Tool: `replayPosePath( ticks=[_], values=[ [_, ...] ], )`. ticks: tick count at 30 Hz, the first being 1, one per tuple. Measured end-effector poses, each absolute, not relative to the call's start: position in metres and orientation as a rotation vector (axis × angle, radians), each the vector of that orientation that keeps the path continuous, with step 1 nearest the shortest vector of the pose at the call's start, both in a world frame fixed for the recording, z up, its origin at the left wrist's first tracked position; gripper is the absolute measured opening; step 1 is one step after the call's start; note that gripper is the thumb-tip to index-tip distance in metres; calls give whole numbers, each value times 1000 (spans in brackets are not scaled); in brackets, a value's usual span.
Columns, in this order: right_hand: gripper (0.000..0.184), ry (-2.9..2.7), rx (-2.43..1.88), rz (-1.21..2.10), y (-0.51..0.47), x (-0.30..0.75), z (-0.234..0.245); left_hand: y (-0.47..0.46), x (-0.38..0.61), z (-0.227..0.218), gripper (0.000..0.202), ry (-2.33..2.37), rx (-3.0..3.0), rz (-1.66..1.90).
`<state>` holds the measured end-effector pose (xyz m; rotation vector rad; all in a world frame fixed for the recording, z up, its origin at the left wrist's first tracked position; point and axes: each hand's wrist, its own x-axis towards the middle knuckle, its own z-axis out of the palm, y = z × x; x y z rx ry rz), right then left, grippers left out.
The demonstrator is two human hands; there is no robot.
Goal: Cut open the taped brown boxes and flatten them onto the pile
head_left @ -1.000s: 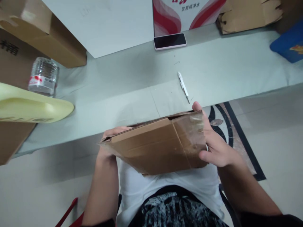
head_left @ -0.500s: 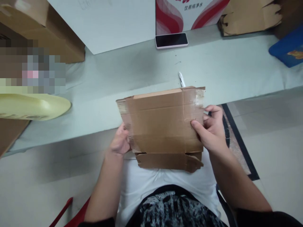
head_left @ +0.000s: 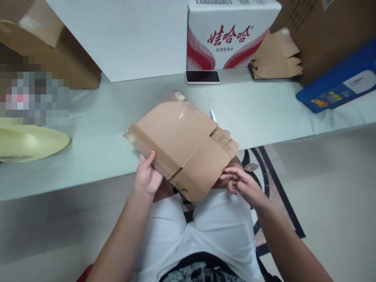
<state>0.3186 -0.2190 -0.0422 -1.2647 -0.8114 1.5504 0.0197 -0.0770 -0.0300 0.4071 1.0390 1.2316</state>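
A flattened brown cardboard box [head_left: 176,137] is held slanted above my lap and the table's near edge, with clear tape on its far corners and slotted flaps on its near side. My left hand [head_left: 148,174] grips its left edge, thumb on top and the other fingers underneath. My right hand [head_left: 242,184] is at the lower right edge, fingers apart and partly bent; whether the fingertips touch the cardboard I cannot tell. Just beyond the box, a white pen-like object [head_left: 212,115] lies on the table, partly covered by the cardboard.
On the pale green table [head_left: 96,156] lies a phone [head_left: 202,77] before a white-and-red water carton [head_left: 232,39]. Folded cardboard [head_left: 276,56] and a blue box [head_left: 337,82] stand right. A yellow rounded object [head_left: 32,143] and a brown carton [head_left: 79,58] are left.
The cardboard has turned and tilted, showing a different face with flaps toward the right. My right hand has let go of its right edge and moved lower. The view has shifted too.
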Motion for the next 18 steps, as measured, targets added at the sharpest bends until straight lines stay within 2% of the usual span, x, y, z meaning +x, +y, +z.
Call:
replayPosePath(
  ticks=[3,6,10,13,15,18],
  values=[
    [53,-633,-1306,1358,-220,304,-45,-73,47,-30,49,987,423,1176],
    [60,-483,-1307,1209,-220,296,-44,-70,74,-22,50,893,467,1131],
    [57,-388,-1359,1087,-215,304,-38,-57,100,-15,47,859,597,987],
    [50,-392,-1361,968,-199,331,-27,-37,101,-19,40,1027,976,941],
    [45,-396,-1350,765,-182,358,-14,-25,93,-26,45,1223,1381,947],
    [35,-356,-1336,379,-146,405,9,-17,79,-36,52,1421,1935,681]
  ],
)
